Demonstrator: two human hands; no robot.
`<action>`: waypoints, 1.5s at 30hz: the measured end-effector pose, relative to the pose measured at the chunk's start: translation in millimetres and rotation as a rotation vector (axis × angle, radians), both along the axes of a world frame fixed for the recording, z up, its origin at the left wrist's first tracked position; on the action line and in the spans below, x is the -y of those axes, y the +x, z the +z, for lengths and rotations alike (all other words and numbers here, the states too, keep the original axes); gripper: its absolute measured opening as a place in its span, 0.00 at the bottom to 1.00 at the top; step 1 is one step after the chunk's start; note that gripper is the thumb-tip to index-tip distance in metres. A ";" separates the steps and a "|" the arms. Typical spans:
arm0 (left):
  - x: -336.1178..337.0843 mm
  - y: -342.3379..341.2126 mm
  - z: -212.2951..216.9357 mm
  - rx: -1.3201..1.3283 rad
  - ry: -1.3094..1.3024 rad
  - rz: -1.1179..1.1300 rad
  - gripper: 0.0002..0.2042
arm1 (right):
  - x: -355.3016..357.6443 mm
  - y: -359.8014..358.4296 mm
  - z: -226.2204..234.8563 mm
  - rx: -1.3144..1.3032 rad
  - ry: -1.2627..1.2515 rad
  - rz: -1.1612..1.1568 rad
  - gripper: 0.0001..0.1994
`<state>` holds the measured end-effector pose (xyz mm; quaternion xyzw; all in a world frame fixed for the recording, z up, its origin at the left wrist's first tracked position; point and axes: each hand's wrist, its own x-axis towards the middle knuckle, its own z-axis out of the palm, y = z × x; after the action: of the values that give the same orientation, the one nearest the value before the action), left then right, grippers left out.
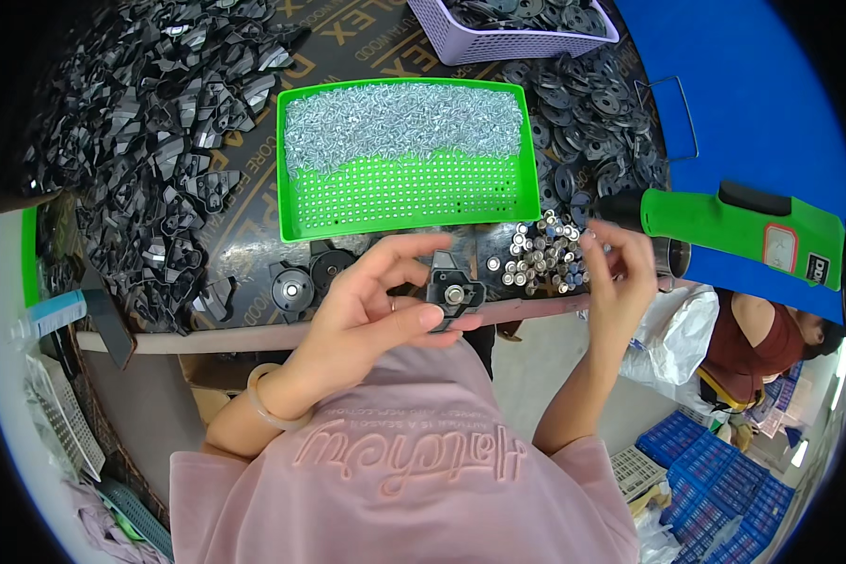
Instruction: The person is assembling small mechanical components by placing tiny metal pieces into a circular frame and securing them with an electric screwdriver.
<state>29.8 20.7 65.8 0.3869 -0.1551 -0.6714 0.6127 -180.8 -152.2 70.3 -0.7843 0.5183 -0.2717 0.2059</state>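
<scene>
Above the table's front edge, my left hand (371, 305) is closed round a black plastic part (470, 293). A small round metal piece (454, 294) sits in the middle of that part. My right hand (622, 273) is beside a loose pile of small round metal caps (534, 256), thumb and fingertips pinched together. Whatever lies between those fingertips is too small to make out. Left of my left hand, a round black disc with a metal centre (292, 288) lies on the table, and a second black disc (329, 270) is partly hidden behind my fingers.
A green basket (406, 227) of small silvery screws stands mid-table. Black angular parts (150, 141) heap up at left, black discs (583, 113) at right. Behind is a purple basket (536, 47). A green power tool (743, 226) lies at right; another person (757, 343) is beyond.
</scene>
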 end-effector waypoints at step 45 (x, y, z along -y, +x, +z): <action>-10.4 4.1 -6.0 0.074 -0.140 0.003 0.34 | -55.0 31.7 23.7 0.425 0.672 0.559 0.15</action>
<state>33.9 31.1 59.8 0.3679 -0.2239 -0.6433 0.6330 -149.0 -97.2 94.0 -0.7109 0.2932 -0.1777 0.6140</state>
